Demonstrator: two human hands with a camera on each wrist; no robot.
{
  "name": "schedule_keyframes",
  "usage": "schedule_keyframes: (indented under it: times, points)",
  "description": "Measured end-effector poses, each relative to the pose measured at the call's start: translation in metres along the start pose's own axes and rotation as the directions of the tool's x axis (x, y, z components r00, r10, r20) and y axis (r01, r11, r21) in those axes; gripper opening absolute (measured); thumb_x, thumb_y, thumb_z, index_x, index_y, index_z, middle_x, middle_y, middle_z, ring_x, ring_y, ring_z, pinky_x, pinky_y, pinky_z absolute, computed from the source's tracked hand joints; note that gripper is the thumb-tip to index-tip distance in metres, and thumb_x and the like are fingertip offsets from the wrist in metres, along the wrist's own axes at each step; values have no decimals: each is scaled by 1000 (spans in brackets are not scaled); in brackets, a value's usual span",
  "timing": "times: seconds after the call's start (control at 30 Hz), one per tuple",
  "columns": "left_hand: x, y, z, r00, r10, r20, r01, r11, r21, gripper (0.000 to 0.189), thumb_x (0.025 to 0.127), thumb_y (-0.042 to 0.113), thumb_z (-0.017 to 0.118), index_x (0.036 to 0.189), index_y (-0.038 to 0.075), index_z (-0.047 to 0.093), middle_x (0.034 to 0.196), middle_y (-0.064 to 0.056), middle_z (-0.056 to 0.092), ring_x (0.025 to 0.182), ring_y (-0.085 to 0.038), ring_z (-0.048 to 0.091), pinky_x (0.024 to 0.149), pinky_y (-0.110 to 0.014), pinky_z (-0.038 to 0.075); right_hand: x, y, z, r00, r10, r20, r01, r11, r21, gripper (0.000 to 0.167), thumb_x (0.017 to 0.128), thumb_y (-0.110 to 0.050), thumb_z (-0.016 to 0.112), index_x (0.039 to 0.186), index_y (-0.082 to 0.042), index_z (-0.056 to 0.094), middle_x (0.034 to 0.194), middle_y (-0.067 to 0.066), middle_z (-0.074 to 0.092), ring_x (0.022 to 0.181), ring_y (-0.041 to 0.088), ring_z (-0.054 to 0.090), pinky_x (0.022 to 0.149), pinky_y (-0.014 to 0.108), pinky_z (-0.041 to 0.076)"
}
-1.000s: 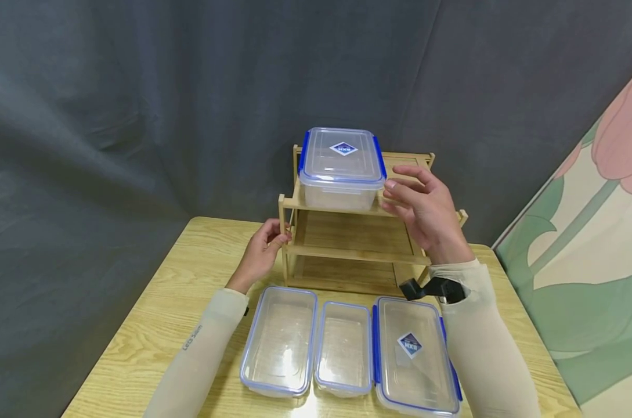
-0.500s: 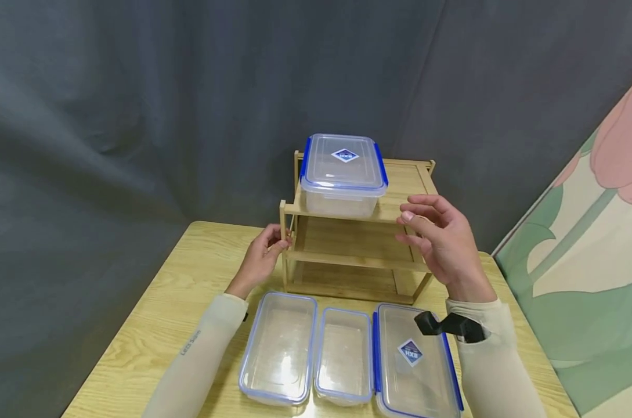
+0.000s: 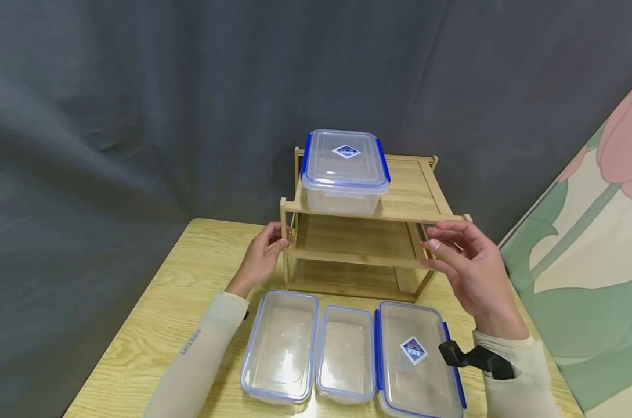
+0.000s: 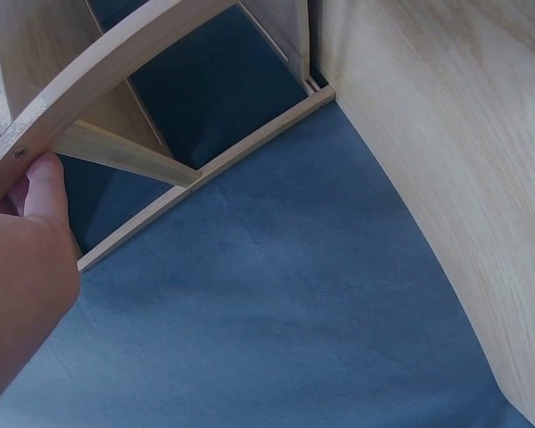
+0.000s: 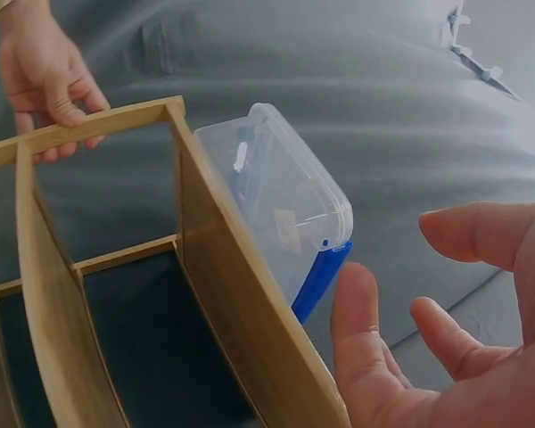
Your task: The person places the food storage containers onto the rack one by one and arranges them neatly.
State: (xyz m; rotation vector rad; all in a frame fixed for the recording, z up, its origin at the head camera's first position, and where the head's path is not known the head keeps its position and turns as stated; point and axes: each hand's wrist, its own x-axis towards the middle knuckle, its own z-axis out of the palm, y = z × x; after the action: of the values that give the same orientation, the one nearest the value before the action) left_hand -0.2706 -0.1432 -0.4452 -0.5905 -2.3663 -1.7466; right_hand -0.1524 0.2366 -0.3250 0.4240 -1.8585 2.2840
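Note:
A wooden shelf rack (image 3: 357, 255) with three tiers stands on the table. My left hand (image 3: 260, 255) grips its front left post; in the left wrist view the thumb (image 4: 46, 187) presses against the wooden upright. On the top tier, toward the left, sits a clear food container (image 3: 345, 171) with blue side clips and a lid label. My right hand (image 3: 472, 270) hovers by the rack's front right corner, fingers loosely bent and holding nothing. The right wrist view shows that hand's fingers (image 5: 357, 312) spread apart, near the container's blue clip.
Three more clear containers lie in a row before the rack: a large one (image 3: 281, 348), a narrower one (image 3: 345, 354) and one with blue clips and a label (image 3: 420, 371). A dark curtain (image 3: 190, 104) hangs behind the table (image 3: 154, 325); a floral panel (image 3: 587, 244) is at right.
My right hand has moved away from the container on the top tier, rightward and down to the rack's right corner. The left hand keeps its hold on the post.

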Motion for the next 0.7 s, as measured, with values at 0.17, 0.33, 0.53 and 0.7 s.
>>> schedule_keyframes:
  times: [0.17,0.33,0.53,0.7]
  points:
    - [0,1,1,1000,4,-2,-4,1000,3,25,111,15,54,132,2,58,117,-10,69,115,-27,67,103,-52,56,-8,7,-4,1000,-3,-4,3,1000,-25,30,100,13,61,127,0,61,117,5,68,97,14,73,77,31,65]
    - [-1,1,1,1000,12,-3,-12,1000,2,25,111,14,53,133,3,58,118,-10,69,114,-27,67,103,-50,56,-18,14,-12,1000,22,-17,-23,996,-84,30,100,11,63,127,-1,61,118,2,68,98,12,71,78,29,65]
    - [-2,-2,1,1000,4,-10,-4,1000,-5,26,111,17,54,133,5,59,118,-11,69,115,-27,67,103,-50,55,-28,22,-28,999,46,-25,-49,992,-113,30,100,10,62,128,-2,61,119,1,68,101,12,71,80,29,65]
    - [-1,-3,1,1000,18,-6,-18,999,-29,27,110,18,56,133,6,61,119,-12,69,115,-28,67,102,-47,55,-36,32,-43,997,72,-37,-76,991,-112,31,100,12,61,127,-3,62,118,1,68,102,11,70,79,29,65]
